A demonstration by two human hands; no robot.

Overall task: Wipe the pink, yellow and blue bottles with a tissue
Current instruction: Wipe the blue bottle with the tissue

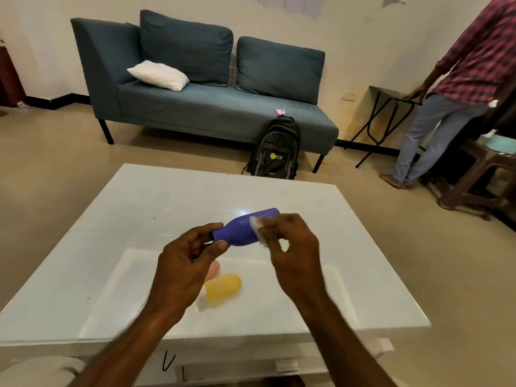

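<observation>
Above the white table point(139, 219) my left hand point(187, 263) grips the neck end of the blue bottle point(245, 227), which lies sideways in the air. My right hand point(293, 247) pinches a white tissue point(258, 226) and presses it against the bottle's body. Below my hands the yellow bottle point(224, 286) lies on its side on the table. The pink bottle point(213, 269) lies just behind it, mostly hidden by my left hand.
A backpack point(275, 152) stands on the floor beyond the table, against a blue sofa point(201, 107) with a white pillow. At the right a person in a checked shirt point(474, 57) stands by a folding table point(391, 99) and a wooden stool point(480, 174).
</observation>
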